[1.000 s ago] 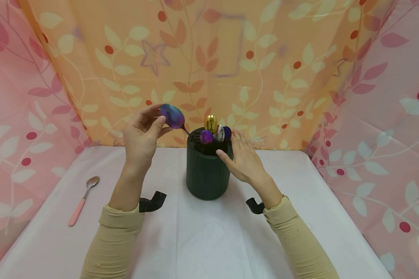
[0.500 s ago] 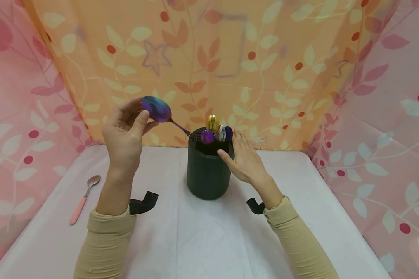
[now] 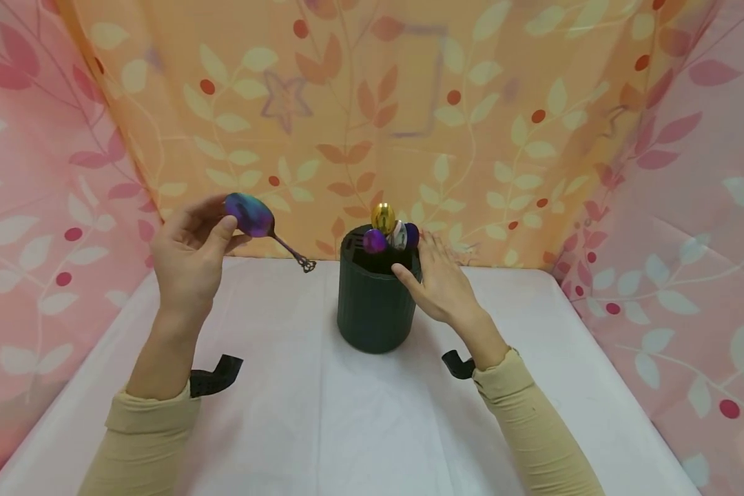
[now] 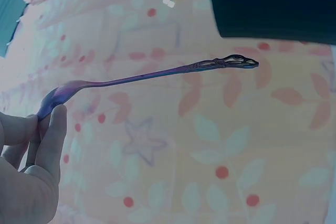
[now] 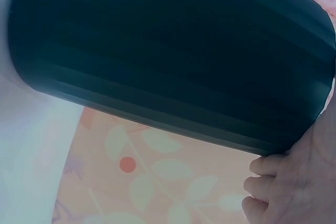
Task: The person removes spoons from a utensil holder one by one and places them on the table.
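Away to the left of the dark green utensil holder [image 3: 377,313], my left hand [image 3: 189,265] pinches a rainbow-coloured metal spoon [image 3: 252,216] by its bowl. Its thin stem slants down to the right and ends in an openwork tip, plain in the left wrist view. My right hand [image 3: 443,279] rests against the holder's right side at the rim, fingers stretched out and thumb over the near edge. Standing in the holder, bowls up, are a gold spoon [image 3: 383,218], a purple spoon [image 3: 375,241], a silver spoon [image 3: 399,235] and a dark blue one.
The holder stands on a white cloth-covered table [image 3: 372,427]. An orange leaf-patterned curtain [image 3: 372,103] hangs right behind it, with pink curtains on both sides. A black curved wrist piece [image 3: 220,375] sticks out beside each sleeve cuff.
My left hand has drawn the rainbow spoon leftward, its stem coming out of the holder. The pink-handled spoon on the table is now hidden behind my left arm. My right hand stays put.
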{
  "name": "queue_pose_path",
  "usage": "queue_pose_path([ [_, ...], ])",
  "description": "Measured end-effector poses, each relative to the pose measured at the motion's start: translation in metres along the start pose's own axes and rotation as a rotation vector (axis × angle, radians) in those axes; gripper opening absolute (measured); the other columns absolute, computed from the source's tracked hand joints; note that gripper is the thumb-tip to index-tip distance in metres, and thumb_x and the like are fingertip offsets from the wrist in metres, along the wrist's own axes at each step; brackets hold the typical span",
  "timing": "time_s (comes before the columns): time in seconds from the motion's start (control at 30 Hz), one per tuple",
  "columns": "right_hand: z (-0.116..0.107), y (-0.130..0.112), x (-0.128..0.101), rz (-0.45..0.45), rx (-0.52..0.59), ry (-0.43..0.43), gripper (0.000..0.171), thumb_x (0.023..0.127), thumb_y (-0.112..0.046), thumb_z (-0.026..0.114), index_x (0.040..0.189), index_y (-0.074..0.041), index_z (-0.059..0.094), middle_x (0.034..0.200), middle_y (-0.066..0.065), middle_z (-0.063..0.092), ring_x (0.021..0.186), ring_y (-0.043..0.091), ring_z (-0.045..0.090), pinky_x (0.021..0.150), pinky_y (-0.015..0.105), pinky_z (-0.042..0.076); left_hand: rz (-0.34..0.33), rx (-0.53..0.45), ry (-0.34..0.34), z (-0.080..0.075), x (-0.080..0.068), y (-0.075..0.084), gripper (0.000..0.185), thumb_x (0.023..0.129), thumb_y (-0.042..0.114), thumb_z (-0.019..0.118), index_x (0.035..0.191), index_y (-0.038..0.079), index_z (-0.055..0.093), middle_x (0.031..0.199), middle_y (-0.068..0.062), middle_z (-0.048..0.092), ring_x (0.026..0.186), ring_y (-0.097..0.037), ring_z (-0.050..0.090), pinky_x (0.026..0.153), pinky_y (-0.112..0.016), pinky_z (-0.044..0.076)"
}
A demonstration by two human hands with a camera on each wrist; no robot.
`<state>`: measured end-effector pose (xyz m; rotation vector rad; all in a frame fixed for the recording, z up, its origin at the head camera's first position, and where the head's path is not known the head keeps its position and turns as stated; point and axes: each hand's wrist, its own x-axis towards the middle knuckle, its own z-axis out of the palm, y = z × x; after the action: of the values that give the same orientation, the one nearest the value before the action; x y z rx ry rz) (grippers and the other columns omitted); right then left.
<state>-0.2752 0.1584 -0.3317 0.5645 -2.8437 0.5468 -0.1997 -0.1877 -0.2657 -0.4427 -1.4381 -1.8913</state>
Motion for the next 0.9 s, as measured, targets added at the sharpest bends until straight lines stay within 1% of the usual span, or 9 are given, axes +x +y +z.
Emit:
queue_pose_path([
  [0.2,0.001,0.001,0.001,-0.001,-0.001,0.003,0.103,0.1,-0.08,0.022,0.166,-0.002,0.009,0.174,0.009,0.002,0.161,0.027,-0.001,0.129,0.054,0.006,-0.02,0.126,-0.044,-0.027,0.0,-0.017,0.033,0.087,-0.023,0.067,0.119,-0.016,0.067,0.099,-0.012,0.071,0.081,-0.017,0.07,0.073,-0.025,0.062],
  [0.3,0.001,0.001,0.001,-0.004,-0.002,0.005,0.103,0.1,-0.08,0.022,0.166,-0.002,0.009,0.174,0.01,0.003,0.161,0.028,0.0,0.129,0.055,0.007,-0.067,0.206,-0.075,-0.041,0.001,-0.024,0.033,0.088,-0.023,0.066,0.121,-0.016,0.067,0.1,-0.009,0.071,0.083,-0.015,0.071,0.074,-0.023,0.061],
  [0.43,0.0,0.0,0.0,0.002,-0.006,0.001,0.102,0.1,-0.08,0.022,0.166,-0.003,0.008,0.174,0.009,0.002,0.161,0.027,-0.001,0.129,0.054,0.006,-0.149,0.434,-0.125,-0.057,0.002,-0.03,0.031,0.094,-0.013,0.067,0.125,-0.012,0.067,0.104,0.004,0.072,0.084,-0.006,0.071,0.076,-0.017,0.059],
  [0.5,-0.001,0.0,0.0,0.004,-0.008,0.0,0.102,0.1,-0.079,0.023,0.166,-0.003,0.008,0.174,0.009,0.001,0.161,0.026,-0.001,0.129,0.053,0.006,-0.172,0.559,-0.153,-0.065,0.002,-0.032,0.031,0.096,-0.008,0.068,0.127,-0.009,0.068,0.104,0.011,0.072,0.084,-0.002,0.07,0.075,-0.014,0.058],
  [0.53,-0.002,-0.001,0.0,0.006,-0.009,-0.002,0.102,0.1,-0.08,0.022,0.166,-0.004,0.008,0.174,0.009,0.001,0.161,0.026,-0.001,0.129,0.053,0.006,-0.181,0.607,-0.167,-0.069,0.002,-0.033,0.031,0.097,-0.006,0.068,0.128,-0.008,0.068,0.105,0.014,0.071,0.084,-0.001,0.069,0.075,-0.013,0.057],
  [0.63,-0.002,-0.001,0.0,0.003,-0.01,-0.002,0.102,0.1,-0.08,0.023,0.166,-0.003,0.008,0.174,0.009,0.001,0.161,0.027,-0.002,0.129,0.053,0.006,-0.214,0.697,-0.21,-0.081,0.001,-0.035,0.031,0.099,-0.001,0.067,0.13,-0.006,0.068,0.102,0.015,0.07,0.08,0.001,0.069,0.074,-0.012,0.057],
  [0.73,-0.001,-0.001,0.0,-0.001,-0.009,0.003,0.103,0.1,-0.08,0.023,0.166,-0.002,0.01,0.174,0.01,0.002,0.161,0.028,-0.001,0.129,0.055,0.006,-0.254,0.762,-0.26,-0.095,0.001,-0.037,0.032,0.102,0.003,0.065,0.133,-0.005,0.067,0.1,0.01,0.072,0.076,0.001,0.07,0.073,-0.01,0.055],
  [0.83,0.0,-0.001,0.0,-0.001,-0.007,0.013,0.103,0.099,-0.08,0.023,0.165,-0.002,0.012,0.174,0.01,0.004,0.161,0.028,0.0,0.129,0.054,0.007,-0.295,0.828,-0.311,-0.108,0.003,-0.038,0.033,0.104,0.009,0.064,0.135,-0.002,0.067,0.103,-0.006,0.075,0.074,0.001,0.069,0.071,-0.009,0.054],
  [0.9,0.001,0.0,0.0,0.0,-0.005,0.015,0.103,0.099,-0.08,0.023,0.165,-0.001,0.013,0.174,0.011,0.004,0.161,0.028,0.0,0.129,0.054,0.007,-0.329,0.869,-0.348,-0.115,0.004,-0.038,0.034,0.105,0.012,0.063,0.136,-0.001,0.067,0.109,-0.017,0.074,0.074,0.003,0.068,0.069,-0.01,0.054],
])
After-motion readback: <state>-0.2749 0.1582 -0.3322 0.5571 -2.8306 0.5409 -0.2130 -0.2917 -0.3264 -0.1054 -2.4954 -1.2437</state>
